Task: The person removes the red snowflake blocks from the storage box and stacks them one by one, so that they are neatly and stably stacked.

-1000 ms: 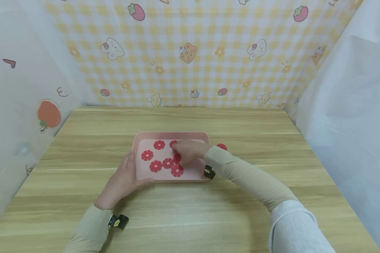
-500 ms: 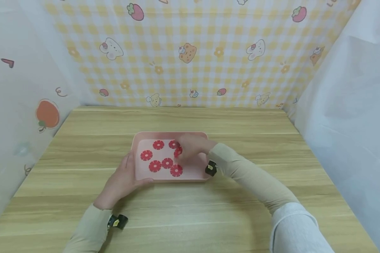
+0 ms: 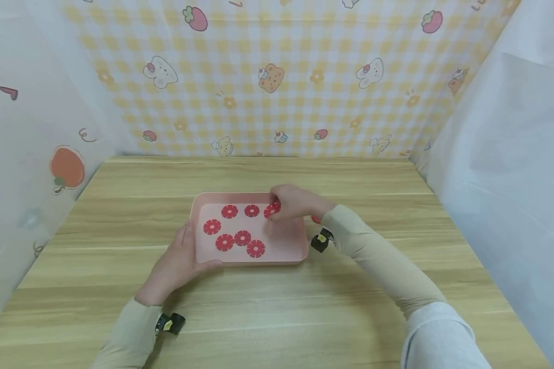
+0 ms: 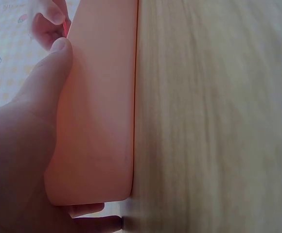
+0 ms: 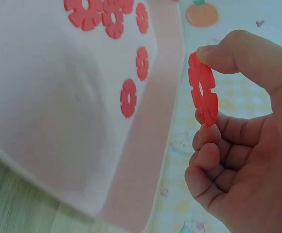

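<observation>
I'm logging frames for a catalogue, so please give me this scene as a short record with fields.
Left hand: grips the near left corner of the pink tray
Right hand: pinches a slotted red disc
Inside tray: six similar discs
Right of tray: a red piece, partly hidden by the right sleeve
Surface: wood-grain table
Backdrop: checked cloth

one red disc (image 5: 209, 99), with small cuts round its edge and a hole in the middle, is pinched up on its side by the right hand (image 3: 295, 201). six more red discs (image 3: 208, 227) lie in a pink tray (image 3: 283, 251) with round corners. three sit close together near the front. the left hand (image 3: 175, 264) holds the tray's left end.
</observation>
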